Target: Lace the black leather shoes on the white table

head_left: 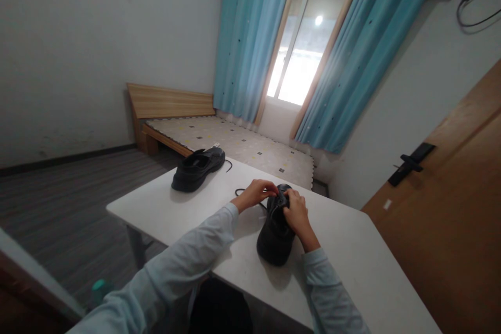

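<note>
A black shoe point(276, 235) stands on the white table point(336, 240), heel toward me. My left hand point(255, 194) is at the left side of its lacing, fingertips pinched together on what looks like the black shoelace point(239, 191). Part of that lace loops out behind the hand onto the table. On the right side, my right hand point(297, 211) grips the shoe's upper near the eyelets, with thumb and fingers closed on it. The fingertips of both hands partly hide the laces. A second black shoe point(191, 177) sits apart at the far left, its lace end trailing on the table.
Beyond the table lies a bed point(250, 148) with a patterned mattress and wooden headboard. Blue curtains point(254, 36) hang by a window point(301, 62). A wooden door point(450, 209) with a black handle is at the right. Something green point(99, 287) stands low on the left.
</note>
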Tool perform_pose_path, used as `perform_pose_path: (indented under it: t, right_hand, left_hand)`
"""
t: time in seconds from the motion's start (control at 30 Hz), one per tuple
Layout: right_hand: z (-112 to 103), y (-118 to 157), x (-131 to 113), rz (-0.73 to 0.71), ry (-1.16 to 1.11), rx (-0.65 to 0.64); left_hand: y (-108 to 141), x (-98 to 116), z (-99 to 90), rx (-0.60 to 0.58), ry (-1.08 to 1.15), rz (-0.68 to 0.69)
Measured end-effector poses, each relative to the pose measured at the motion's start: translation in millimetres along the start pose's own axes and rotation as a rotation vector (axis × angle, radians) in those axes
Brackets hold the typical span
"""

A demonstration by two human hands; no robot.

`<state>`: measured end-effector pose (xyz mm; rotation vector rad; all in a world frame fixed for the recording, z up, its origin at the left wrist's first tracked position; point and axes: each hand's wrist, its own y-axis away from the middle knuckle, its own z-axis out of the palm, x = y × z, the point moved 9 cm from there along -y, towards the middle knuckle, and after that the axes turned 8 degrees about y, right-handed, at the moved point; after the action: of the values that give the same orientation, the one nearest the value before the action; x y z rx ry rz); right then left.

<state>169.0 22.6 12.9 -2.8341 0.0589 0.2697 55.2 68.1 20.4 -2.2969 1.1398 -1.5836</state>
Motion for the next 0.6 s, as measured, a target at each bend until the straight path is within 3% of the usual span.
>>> perform_pose_path:
  t: [0.4,0.6]
  right_hand:
    - [-2,-1,1,-0.102,-0.074,0.162]
    - [-10,1,2,-0.158,-0.265,0.296]
  left_hand:
    - [-2,-6,-1.9,0.027,0.018,0.022]
    - [-1,-4,-2.4,-0.053,0.031,0.052]
